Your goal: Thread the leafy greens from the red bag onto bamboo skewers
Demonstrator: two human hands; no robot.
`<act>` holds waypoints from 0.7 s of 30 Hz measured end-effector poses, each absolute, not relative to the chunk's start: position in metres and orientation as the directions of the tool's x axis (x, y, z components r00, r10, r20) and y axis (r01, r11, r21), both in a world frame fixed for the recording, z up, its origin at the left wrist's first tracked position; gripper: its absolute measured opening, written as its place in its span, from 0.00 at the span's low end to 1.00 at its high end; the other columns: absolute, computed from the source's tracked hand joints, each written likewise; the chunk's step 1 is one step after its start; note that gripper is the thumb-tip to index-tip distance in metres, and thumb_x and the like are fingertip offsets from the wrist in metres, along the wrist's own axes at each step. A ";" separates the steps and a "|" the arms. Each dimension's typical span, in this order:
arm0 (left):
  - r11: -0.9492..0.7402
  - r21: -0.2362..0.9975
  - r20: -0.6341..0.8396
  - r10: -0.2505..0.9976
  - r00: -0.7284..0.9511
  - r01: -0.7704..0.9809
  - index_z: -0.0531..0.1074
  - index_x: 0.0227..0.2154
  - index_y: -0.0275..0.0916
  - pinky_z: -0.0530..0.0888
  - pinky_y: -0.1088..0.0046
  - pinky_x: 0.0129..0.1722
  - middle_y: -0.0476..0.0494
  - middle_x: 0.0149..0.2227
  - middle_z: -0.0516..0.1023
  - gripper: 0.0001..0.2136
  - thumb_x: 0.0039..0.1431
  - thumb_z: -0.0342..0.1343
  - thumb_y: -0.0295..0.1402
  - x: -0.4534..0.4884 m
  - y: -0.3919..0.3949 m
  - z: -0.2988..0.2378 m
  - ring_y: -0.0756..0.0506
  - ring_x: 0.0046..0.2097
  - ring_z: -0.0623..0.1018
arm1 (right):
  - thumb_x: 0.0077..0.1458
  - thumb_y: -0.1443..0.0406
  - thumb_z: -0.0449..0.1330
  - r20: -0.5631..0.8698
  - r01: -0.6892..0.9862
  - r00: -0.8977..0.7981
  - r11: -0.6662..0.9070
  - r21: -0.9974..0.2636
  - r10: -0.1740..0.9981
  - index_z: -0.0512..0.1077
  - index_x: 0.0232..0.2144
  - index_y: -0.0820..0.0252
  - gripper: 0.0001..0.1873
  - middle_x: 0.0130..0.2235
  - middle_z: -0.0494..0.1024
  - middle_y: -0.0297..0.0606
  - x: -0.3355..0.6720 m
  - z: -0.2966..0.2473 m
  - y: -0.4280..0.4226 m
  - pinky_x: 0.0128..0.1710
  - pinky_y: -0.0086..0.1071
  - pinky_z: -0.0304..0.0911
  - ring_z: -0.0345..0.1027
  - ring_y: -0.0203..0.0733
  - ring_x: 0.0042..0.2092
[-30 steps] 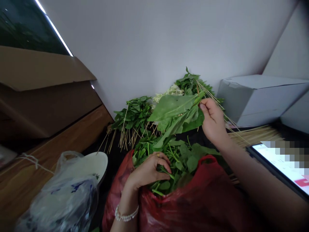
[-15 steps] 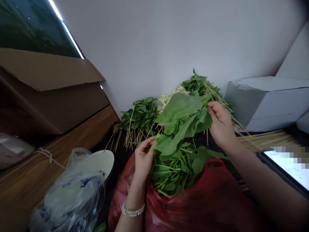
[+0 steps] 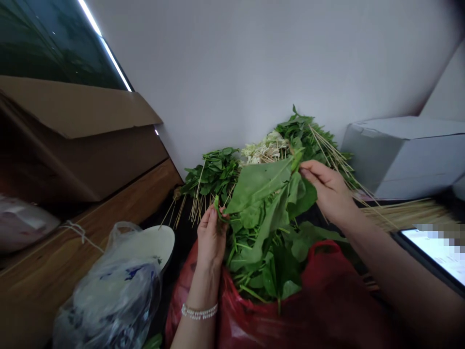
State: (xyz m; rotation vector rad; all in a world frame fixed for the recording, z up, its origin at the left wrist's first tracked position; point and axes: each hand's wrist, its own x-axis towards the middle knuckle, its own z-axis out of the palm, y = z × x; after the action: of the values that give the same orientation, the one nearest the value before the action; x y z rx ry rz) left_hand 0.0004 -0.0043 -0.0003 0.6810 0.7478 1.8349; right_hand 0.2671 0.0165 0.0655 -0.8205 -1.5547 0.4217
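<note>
My right hand (image 3: 329, 190) pinches a sprig of leafy greens (image 3: 259, 186) near its stem end, its broad leaves hanging down to the left. On the other side, the fingers of my left hand (image 3: 211, 237) are closed round a small green leaf (image 3: 217, 206); whether it joins the sprig I cannot tell. Below both hands a red plastic bag (image 3: 250, 322) gapes, full of loose greens (image 3: 254, 278) with pale stems. A beaded bracelet (image 3: 199, 311) circles my left wrist.
Against the wall lie skewered greens (image 3: 214, 169), shredded pale vegetable skewers (image 3: 267, 147) and more greens (image 3: 298, 126). Bare sticks (image 3: 407, 213) and a lit screen (image 3: 436, 252) are right, near a white box (image 3: 392, 155). Left are a bowl (image 3: 165, 242), clear bag (image 3: 109, 300) and cardboard box (image 3: 83, 160).
My right hand has come slightly left and down with the sprig. My left hand has shifted a little left, and a small leaf now shows upright in its fingers. Leaves hang lower over the bag.
</note>
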 end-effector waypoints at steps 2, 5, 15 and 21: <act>-0.239 0.733 0.072 0.958 -0.277 -0.637 0.81 0.38 0.41 0.77 0.73 0.40 0.47 0.36 0.85 0.15 0.45 0.72 0.34 0.000 -0.004 -0.001 0.49 0.36 0.82 | 0.64 0.58 0.55 0.660 0.247 -0.084 0.657 -0.712 0.747 0.75 0.37 0.54 0.11 0.35 0.76 0.34 0.264 0.067 0.012 0.34 0.32 0.62 0.69 0.40 0.35; -0.163 0.740 0.016 0.974 -0.226 -0.652 0.81 0.40 0.39 0.78 0.72 0.41 0.44 0.38 0.86 0.18 0.44 0.72 0.34 0.001 -0.007 -0.002 0.46 0.38 0.83 | 0.63 0.59 0.54 0.540 0.278 -0.292 0.611 -0.742 0.789 0.77 0.39 0.56 0.13 0.33 0.77 0.34 0.257 0.067 0.003 0.30 0.30 0.61 0.68 0.37 0.32; -0.174 0.820 0.078 0.978 -0.195 -0.546 0.83 0.35 0.40 0.79 0.74 0.38 0.45 0.31 0.86 0.15 0.39 0.75 0.31 0.010 -0.016 0.006 0.48 0.32 0.83 | 0.63 0.67 0.53 0.424 0.387 -0.548 0.668 -0.636 0.721 0.79 0.41 0.55 0.14 0.40 0.83 0.35 0.230 0.049 -0.001 0.42 0.32 0.65 0.75 0.38 0.40; -0.162 0.844 0.078 0.980 -0.182 -0.511 0.84 0.32 0.40 0.79 0.76 0.36 0.45 0.29 0.86 0.15 0.37 0.75 0.32 0.012 -0.019 0.009 0.47 0.32 0.84 | 0.63 0.67 0.53 0.482 0.414 -0.517 0.699 -0.583 0.708 0.80 0.41 0.55 0.15 0.42 0.83 0.37 0.227 0.046 -0.001 0.44 0.33 0.67 0.77 0.40 0.41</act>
State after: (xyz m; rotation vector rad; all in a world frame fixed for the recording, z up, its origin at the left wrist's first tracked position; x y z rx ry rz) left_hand 0.0124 -0.0186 0.0087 0.7959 0.8300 1.6238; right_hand 0.2270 -0.0014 0.0461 -0.8520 -2.1800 0.5208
